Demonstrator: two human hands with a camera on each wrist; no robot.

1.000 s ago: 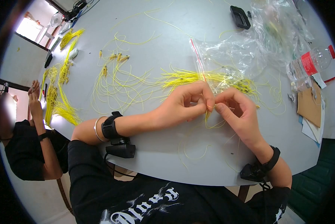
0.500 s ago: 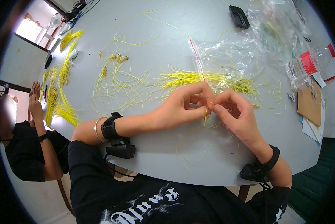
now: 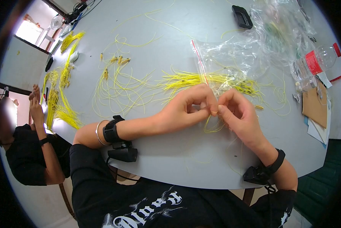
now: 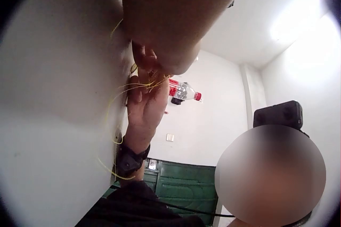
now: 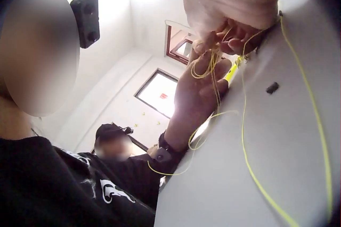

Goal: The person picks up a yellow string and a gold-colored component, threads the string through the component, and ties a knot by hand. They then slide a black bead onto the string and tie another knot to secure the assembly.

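Over the near part of the table, both hands meet with fingertips together. My left hand [image 3: 189, 107] pinches a thin yellow string [image 3: 212, 132] between thumb and forefinger. Right beside it my right hand [image 3: 242, 114] pinches the same string, with its other fingers curled. Small loops of the string [image 5: 202, 72] show at the fingertips in the right wrist view, and loose lengths trail toward the table. The fingers hide the exact crossing of the strands. Just beyond the hands lies a bundle of yellow strings [image 3: 183, 79], partly under a clear zip bag [image 3: 231, 53].
Loose yellow strings with brownish ends [image 3: 119, 60] lie left of the bundle. More yellow bundles [image 3: 66, 76] are at the far left, near another person [image 3: 30, 152]. At right stand crumpled plastic [image 3: 282, 26], a bottle [image 3: 313, 64] and a brown cardboard piece [image 3: 314, 108].
The string loop below the fingertips has changed shape and spread wider. Trailing string near the table's front has shifted. Both hands stay in nearly the same place, with small finger movements.
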